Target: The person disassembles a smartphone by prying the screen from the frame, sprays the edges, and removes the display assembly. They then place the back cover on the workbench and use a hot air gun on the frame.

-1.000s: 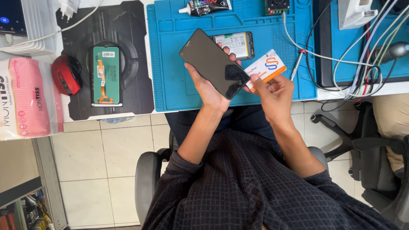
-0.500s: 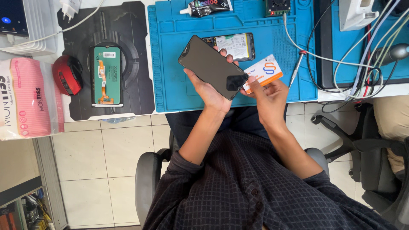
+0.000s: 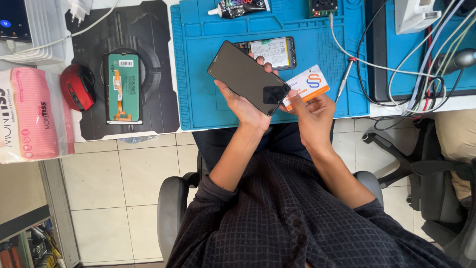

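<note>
While the left hand (image 3: 244, 106) cradles a black phone screen panel (image 3: 249, 77) from beneath, fingers wrapped around its edges, the panel is held tilted above the front edge of the blue silicone repair mat (image 3: 198, 74). The right hand (image 3: 312, 115) pinches a white and orange plastic card (image 3: 308, 85) between thumb and fingers. One corner of the card meets the panel's lower right edge; whether it sits under the glass cannot be told from this view.

On the mat, just behind the panel, lies an opened phone body (image 3: 271, 50) with its battery exposed. A glue tube (image 3: 241, 7) rests at the mat's far edge. A thin metal-tipped tool (image 3: 345, 77) lies to the right of the card, near a bundle of cables (image 3: 416, 74).

To the left, a black work pad (image 3: 158, 79) carries a spare display assembly (image 3: 123, 87), green side up. A red object (image 3: 78, 87) sits beside it, with a pink tissue pack (image 3: 30, 113) further left.
</note>
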